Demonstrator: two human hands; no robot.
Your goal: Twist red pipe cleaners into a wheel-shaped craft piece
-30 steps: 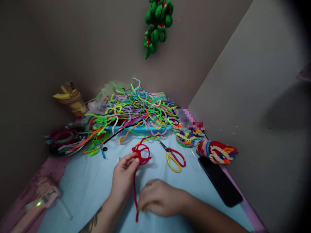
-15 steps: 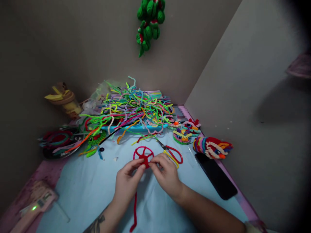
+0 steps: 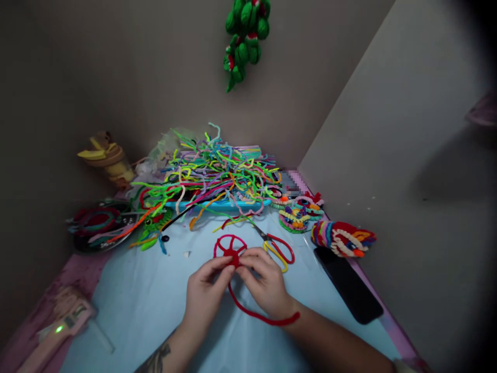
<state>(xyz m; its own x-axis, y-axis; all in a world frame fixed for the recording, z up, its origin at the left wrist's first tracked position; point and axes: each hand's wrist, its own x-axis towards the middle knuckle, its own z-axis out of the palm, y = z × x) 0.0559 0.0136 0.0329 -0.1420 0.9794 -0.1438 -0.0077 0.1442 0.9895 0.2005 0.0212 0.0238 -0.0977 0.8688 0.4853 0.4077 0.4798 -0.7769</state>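
At ctr, both grips (image 3: 205, 287) (image 3: 267, 285) pinched, red pc (image 3: 233, 255)

Single head-worn view, forward and down.

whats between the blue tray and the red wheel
In the head view, thin green, red and yellow strands lie on the blue cloth between the blue tray and the red wheel.

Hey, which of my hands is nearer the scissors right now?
Your right hand: in this view it sits just below the scissors, overlapping part of them. Your left hand is farther left, at the red wheel-shaped piece.
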